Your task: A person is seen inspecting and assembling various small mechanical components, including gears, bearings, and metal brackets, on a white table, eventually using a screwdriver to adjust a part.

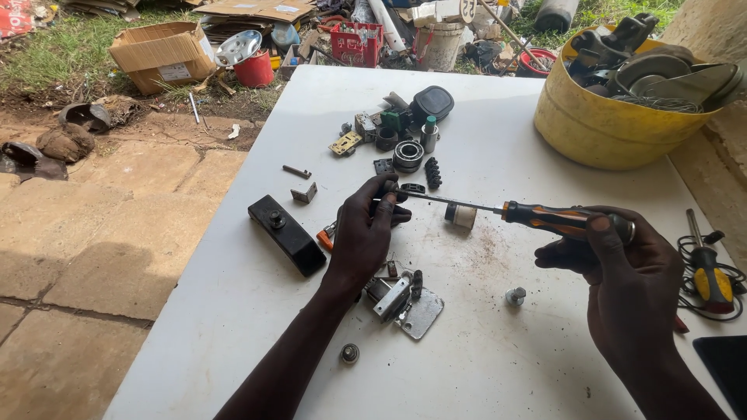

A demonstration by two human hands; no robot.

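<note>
Nearest the camera: one small round metal bearing [349,354] lies alone on the white tabletop [482,365]. Just beyond it, one flat silver metal plate with a latch block [405,302] sits under the left wrist.

Right hand [622,272] is clenched around the orange-and-black handle of one long screwdriver [537,216], shaft pointing left. Left hand [366,229] is closed on a small dark part [393,194], mostly hidden by the fingers; the screwdriver tip meets it there, above the table's middle. One small orange-tipped piece [325,238] pokes out beside the left palm.

Between the hands: one short cream cylinder [462,215] under the shaft, and one small silver knob [515,295] nearer the right hand. At the right edge, a second screwdriver with a red-and-yellow handle [706,272] rests on a coil of black wire [731,280].

Left of the left hand: one black rectangular block with a knob on top [286,233], then two small metal brackets [304,193].

Farther off: a cluster of small parts, among them one ring-shaped steel bearing [408,155] and one black rounded casing [432,102]. Far right, one yellow plastic tub [615,117] is heaped with metal scrap. Beyond the table, one cardboard box [162,53] sits on grass.
</note>
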